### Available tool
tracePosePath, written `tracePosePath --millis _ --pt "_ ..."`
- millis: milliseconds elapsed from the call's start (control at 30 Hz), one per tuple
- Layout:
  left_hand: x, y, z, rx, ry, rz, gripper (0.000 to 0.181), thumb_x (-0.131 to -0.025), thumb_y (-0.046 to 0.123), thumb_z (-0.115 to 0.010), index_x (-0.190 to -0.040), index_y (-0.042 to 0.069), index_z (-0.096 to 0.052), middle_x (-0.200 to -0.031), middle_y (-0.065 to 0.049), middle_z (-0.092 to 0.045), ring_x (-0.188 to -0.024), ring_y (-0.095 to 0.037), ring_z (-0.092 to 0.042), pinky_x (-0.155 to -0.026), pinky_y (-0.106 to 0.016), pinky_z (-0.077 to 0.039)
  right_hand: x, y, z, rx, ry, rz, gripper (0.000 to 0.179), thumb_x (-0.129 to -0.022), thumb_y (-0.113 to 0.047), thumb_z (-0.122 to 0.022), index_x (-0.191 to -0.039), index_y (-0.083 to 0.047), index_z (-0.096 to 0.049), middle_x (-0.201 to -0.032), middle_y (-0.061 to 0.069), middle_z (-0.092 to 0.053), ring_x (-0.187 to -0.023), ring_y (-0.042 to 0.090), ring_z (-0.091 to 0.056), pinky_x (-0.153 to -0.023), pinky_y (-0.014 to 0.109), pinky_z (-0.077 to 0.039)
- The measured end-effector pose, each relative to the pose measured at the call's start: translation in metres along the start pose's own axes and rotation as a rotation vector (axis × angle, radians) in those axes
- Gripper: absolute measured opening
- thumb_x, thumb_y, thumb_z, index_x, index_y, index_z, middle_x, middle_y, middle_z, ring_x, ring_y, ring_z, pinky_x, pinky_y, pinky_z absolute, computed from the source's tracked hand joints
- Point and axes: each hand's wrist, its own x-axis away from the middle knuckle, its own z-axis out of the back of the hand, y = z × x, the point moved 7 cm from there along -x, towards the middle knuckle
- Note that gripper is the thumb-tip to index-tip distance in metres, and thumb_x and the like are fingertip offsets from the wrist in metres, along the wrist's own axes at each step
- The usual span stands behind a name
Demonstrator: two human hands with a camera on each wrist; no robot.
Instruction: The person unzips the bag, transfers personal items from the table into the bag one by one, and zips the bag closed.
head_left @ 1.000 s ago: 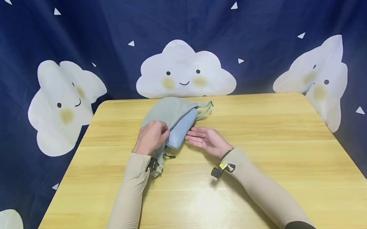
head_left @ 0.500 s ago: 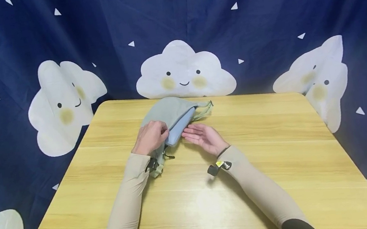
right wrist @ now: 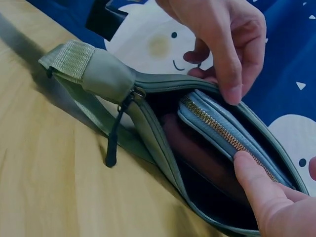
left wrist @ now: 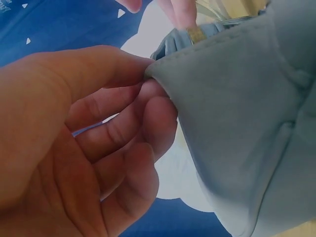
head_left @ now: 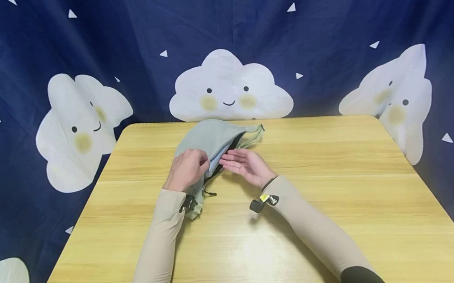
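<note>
A pale grey-green sling bag [head_left: 209, 136] lies on the table, its zipped mouth gaping toward the right. Inside the mouth sits a blue zip wallet [right wrist: 219, 111] with a brass-coloured zipper, mostly within the bag. My left hand [head_left: 187, 169] pinches the bag's upper rim between thumb and index finger, its other fingers curled below. My right hand [head_left: 249, 166] has its fingers extended at the mouth, and a fingertip presses the wallet's zippered edge in the right wrist view. A dark brownish surface shows deeper inside; I cannot tell what it is.
The wooden table [head_left: 328, 224] extends around the bag on all sides. A black zipper pull [right wrist: 112, 148] and a webbing strap [right wrist: 74, 61] hang at the bag's near end. Behind the table hangs a navy curtain [head_left: 308, 40] with clouds.
The blue wallet has slid leftward, deeper into the bag, so much less of it sticks out. My right hand has moved left and slightly away from me with it. The left hand holds its place.
</note>
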Motion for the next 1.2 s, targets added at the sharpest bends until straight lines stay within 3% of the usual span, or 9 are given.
tracePosePath --millis 367,700,867,1033,1200 --pt "0.001 -0.002 -0.002 0.007 -0.011 0.007 0.031 -0.094 0.021 -0.069 -0.064 0.019 -0.061 -0.065 0.004 -0.060 -0.066 -0.018 -0.058 -0.057 -0.034 -0.042 -0.011 0.006 -0.013 -0.032 0.014 0.009 0.055 -0.109 -0.014 -0.040 -0.155 0.011 -0.027 -0.161 0.032 -0.033 -0.150 0.046 -0.038 -0.123 0.047 -0.035" --pt "0.000 -0.004 -0.008 0.004 -0.023 0.016 0.017 -0.094 0.022 -0.072 -0.077 0.019 -0.073 -0.077 0.004 -0.071 -0.075 -0.018 -0.066 -0.064 -0.039 -0.052 -0.008 0.004 -0.007 0.017 0.015 -0.007 0.055 -0.109 -0.018 -0.041 -0.155 0.010 -0.030 -0.160 0.033 -0.035 -0.150 0.046 -0.039 -0.123 0.047 -0.034" --pt "0.000 -0.003 -0.009 0.019 -0.029 0.026 0.015 -0.094 0.025 -0.072 -0.080 0.018 -0.074 -0.077 0.003 -0.072 -0.076 -0.018 -0.066 -0.067 -0.040 -0.052 -0.002 -0.001 0.006 0.125 0.016 0.014 0.051 -0.109 -0.016 -0.039 -0.153 0.009 -0.035 -0.157 0.033 -0.041 -0.148 0.045 -0.041 -0.121 0.047 -0.037" --pt "0.004 -0.006 -0.007 0.048 -0.041 0.026 0.015 -0.093 0.028 -0.075 -0.081 0.019 -0.074 -0.076 0.005 -0.071 -0.072 -0.015 -0.064 -0.068 -0.040 -0.051 0.003 -0.017 0.026 0.207 0.042 0.065 0.052 -0.108 -0.013 -0.043 -0.154 0.009 -0.034 -0.159 0.033 -0.038 -0.148 0.046 -0.041 -0.121 0.048 -0.038" --pt "0.007 -0.008 -0.004 0.104 -0.056 0.010 0.014 -0.095 0.029 -0.073 -0.087 0.018 -0.076 -0.080 0.004 -0.072 -0.073 -0.014 -0.063 -0.070 -0.037 -0.051 0.009 -0.048 0.051 0.243 0.139 0.112 0.051 -0.107 -0.014 -0.049 -0.151 0.008 -0.037 -0.149 0.027 -0.052 -0.131 0.036 -0.061 -0.120 0.046 -0.040"
